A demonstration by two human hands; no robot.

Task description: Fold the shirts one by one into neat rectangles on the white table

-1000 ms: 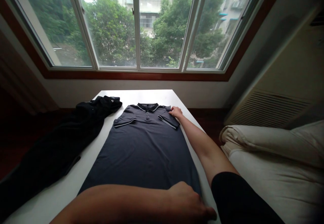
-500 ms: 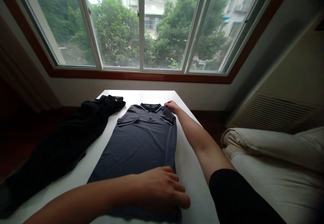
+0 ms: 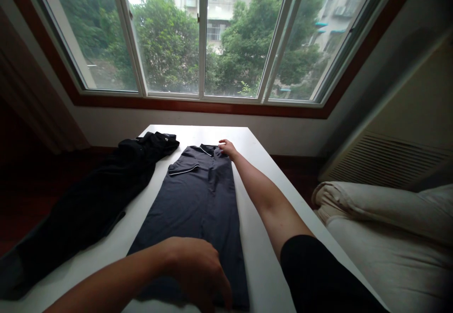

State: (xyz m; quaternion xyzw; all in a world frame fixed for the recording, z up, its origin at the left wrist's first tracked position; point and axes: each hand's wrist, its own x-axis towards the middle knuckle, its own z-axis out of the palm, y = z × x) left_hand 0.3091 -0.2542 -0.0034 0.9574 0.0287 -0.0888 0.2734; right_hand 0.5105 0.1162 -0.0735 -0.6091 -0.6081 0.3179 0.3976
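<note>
A dark grey polo shirt (image 3: 184, 204) with white-trimmed collar and sleeve lies front up on a white table (image 3: 262, 237). Its right side is folded inward, and the right sleeve no longer shows on the front. At the far end, my right hand (image 3: 227, 148) pinches the folded shoulder beside the collar. Over the near end, my left hand (image 3: 200, 270) bends downward with its fingers closed on the cloth near the hem; the fingertips are partly hidden at the bottom of the picture.
A heap of black clothing (image 3: 95, 199) lies along the table's left side and hangs past its edge. Beyond the table's far end is a wide window (image 3: 201, 103). On the right stands a cream padded seat (image 3: 382, 237), with a louvred unit (image 3: 389, 157) behind it.
Both hands have moved left, bringing the shirt's right side and sleeve inward over the front. The collar's right half is now covered. The black clothing stays as it was.
</note>
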